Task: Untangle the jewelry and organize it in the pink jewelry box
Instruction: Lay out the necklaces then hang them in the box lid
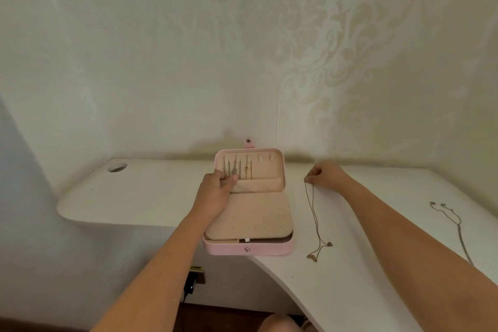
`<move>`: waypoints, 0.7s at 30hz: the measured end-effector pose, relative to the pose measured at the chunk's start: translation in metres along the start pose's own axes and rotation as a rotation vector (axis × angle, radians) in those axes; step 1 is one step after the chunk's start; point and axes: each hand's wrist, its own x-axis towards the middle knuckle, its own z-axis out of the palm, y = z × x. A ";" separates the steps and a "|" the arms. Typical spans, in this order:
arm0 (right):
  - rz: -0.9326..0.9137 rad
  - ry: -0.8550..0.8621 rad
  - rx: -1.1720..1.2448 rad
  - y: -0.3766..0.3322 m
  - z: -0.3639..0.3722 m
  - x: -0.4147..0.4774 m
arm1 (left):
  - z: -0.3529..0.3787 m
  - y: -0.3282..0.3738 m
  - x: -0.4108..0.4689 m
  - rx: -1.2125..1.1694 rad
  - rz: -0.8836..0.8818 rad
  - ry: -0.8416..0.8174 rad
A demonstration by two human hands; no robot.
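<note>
On the near right of the white curved desk (350,291) lies a thin silver chain necklace (459,226). Left of it a fine gold chain necklace (314,213) stretches away, pendants nearest. The open pink leatherette jewelry box (229,249) sits at the desk's front edge, chains hung in its raised lid (272,170). The left hand (213,191) curls its fingers over the lid's beige pocket (258,186), thumb pressing it. The right hand (326,174), mostly closed, pinches the gold chain's far end.
</note>
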 end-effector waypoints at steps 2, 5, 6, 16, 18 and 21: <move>0.004 -0.059 -0.066 -0.002 -0.005 0.005 | 0.001 -0.002 0.000 0.035 0.017 0.033; -0.066 -0.119 -0.117 -0.001 -0.008 0.006 | 0.001 -0.003 -0.002 0.082 0.019 0.057; -0.081 -0.119 -0.082 0.001 -0.009 0.005 | 0.002 -0.002 -0.003 0.101 0.017 0.056; -0.237 -0.277 0.376 -0.050 -0.064 -0.033 | 0.000 0.005 -0.009 0.207 0.004 0.039; -0.272 -0.298 0.356 -0.071 -0.078 -0.040 | 0.000 0.006 -0.010 0.225 0.015 0.050; -0.348 -0.307 0.333 -0.101 -0.096 -0.050 | -0.001 0.007 -0.012 0.248 0.032 0.073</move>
